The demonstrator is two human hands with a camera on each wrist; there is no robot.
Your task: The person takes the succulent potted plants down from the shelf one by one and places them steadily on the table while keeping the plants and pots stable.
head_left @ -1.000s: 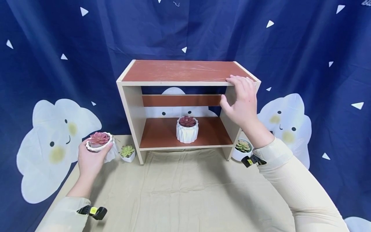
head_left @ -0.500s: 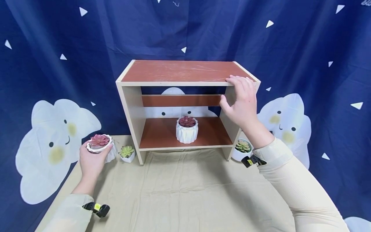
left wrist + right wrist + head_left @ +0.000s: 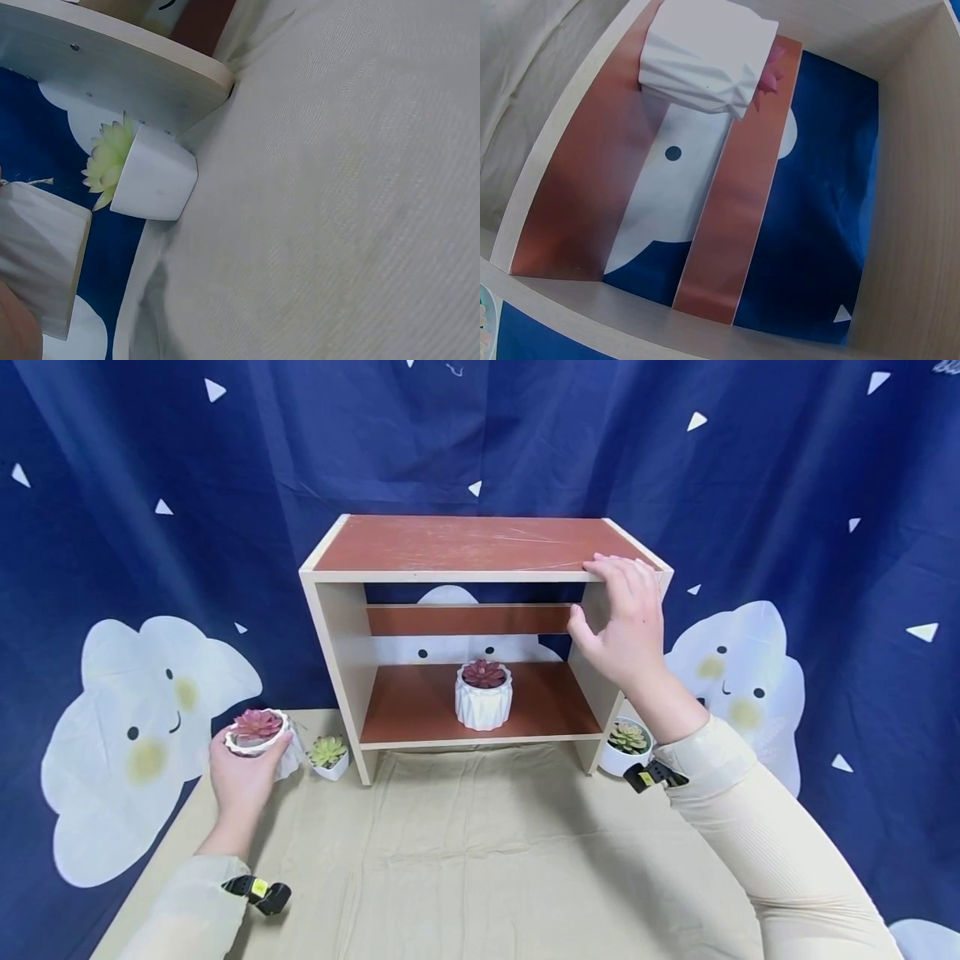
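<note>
Fingers and thumb of the left hand curl round the rim of a white ridged pot, pinching it from opposite sides; a pink-red succulent sits inside it. This pot is at the left, left of the wooden shelf unit, and the left wrist view shows its base raised off the surface. Near it, a small white planter with a yellow-green succulent stands upright on the surface, just beside the unit's left side panel. At the other end, the right hand rests its long fingers on the top panel's front edge near the right corner, with the thumb spread well away from them, below that edge. Inside the unit, a white fluted pot holding a dark red succulent stands upright near the middle of the lower board. A round white pot with a green succulent is just right of the unit, partly hidden by the right arm. Behind everything hangs a blue curtain printed with 3 large cloud faces and small white triangles.
</note>
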